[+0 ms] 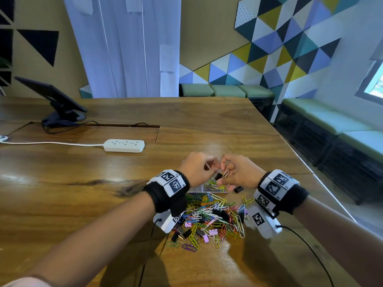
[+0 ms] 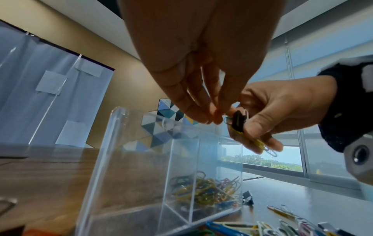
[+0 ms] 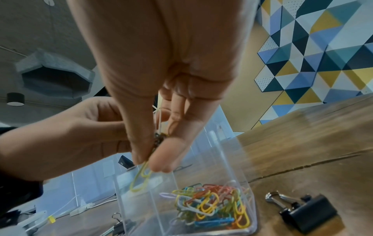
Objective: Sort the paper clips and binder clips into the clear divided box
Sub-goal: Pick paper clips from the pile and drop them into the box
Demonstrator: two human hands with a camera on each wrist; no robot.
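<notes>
Hands meet above the clear divided box (image 2: pixel 129 162), which stands on the wooden table (image 1: pixel 207 125) just beyond a loose pile of coloured paper clips and small binder clips (image 1: pixel 209 220). The right hand (image 1: pixel 238 175) pinches a small black binder clip (image 2: pixel 238 121) between thumb and fingers, with a yellow paper clip (image 3: pixel 141 178) and at least one white one caught up with it; the yellow clip dangles below the fingertips, over the box. The left hand (image 1: pixel 196 168) has its fingertips drawn together in a pinch against that same bundle, seemingly on a thin white wire, though exactly which piece it grips cannot be told. In the right wrist view, one compartment of the box holds a heap of sorted paper clips (image 3: pixel 214 207) in yellow, orange, blue and white, while the neighbouring compartment under the dangling clip looks bare. Another black binder clip (image 3: pixel 306 209) lies on the table just beside the box, on its right. Farther off on the table sit a white power strip (image 1: pixel 124 145) with its cord and a dark tablet on a stand (image 1: pixel 56 100).
</notes>
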